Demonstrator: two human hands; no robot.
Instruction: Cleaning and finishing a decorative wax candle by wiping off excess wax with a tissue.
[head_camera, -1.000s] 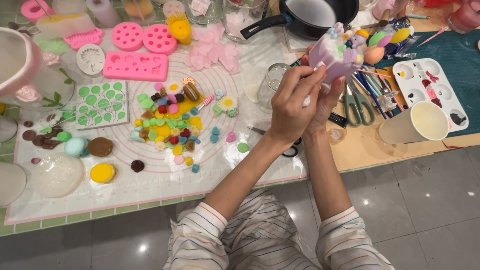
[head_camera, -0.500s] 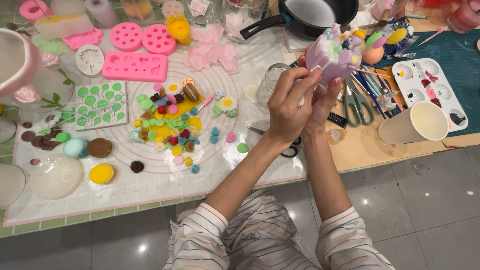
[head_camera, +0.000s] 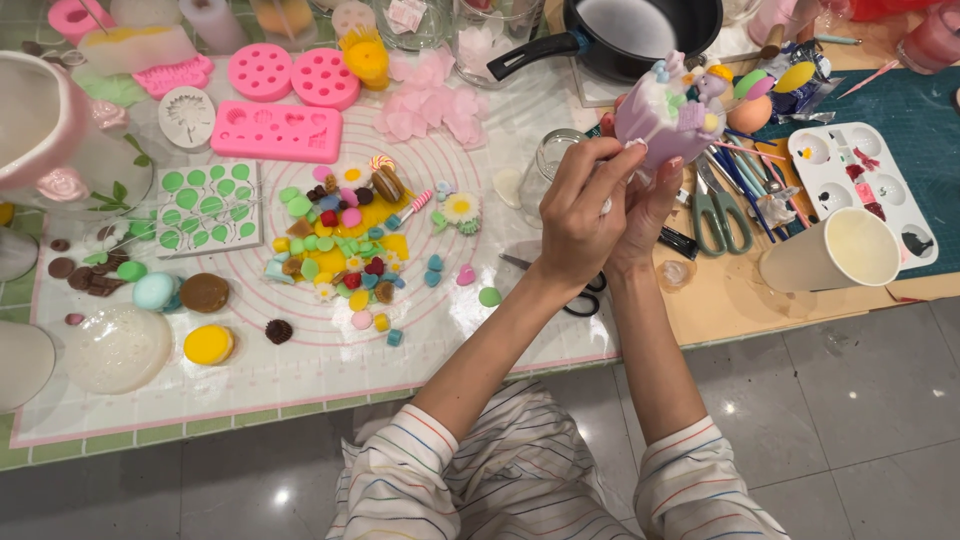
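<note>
Pale lilac cylindrical candle topped with small pastel wax decorations (head_camera: 668, 110): held aloft above the table edge, near the black saucepan (head_camera: 640, 35). Right hand (head_camera: 650, 205) cups it from below, fingers curled round its base. Left hand (head_camera: 580, 205) pinches a thin white stick against its side. Risk, judged: toppings look lightly seated; a hard poke or tilt could dislodge them onto the pink-ringed white silicone mat (head_camera: 300, 360) or floor.

Pink silicone molds (head_camera: 272, 130): four. Scissors (head_camera: 712, 210): two pairs. Paint palette (head_camera: 865, 180): one. Saucepan (head_camera: 640, 35): one.
</note>
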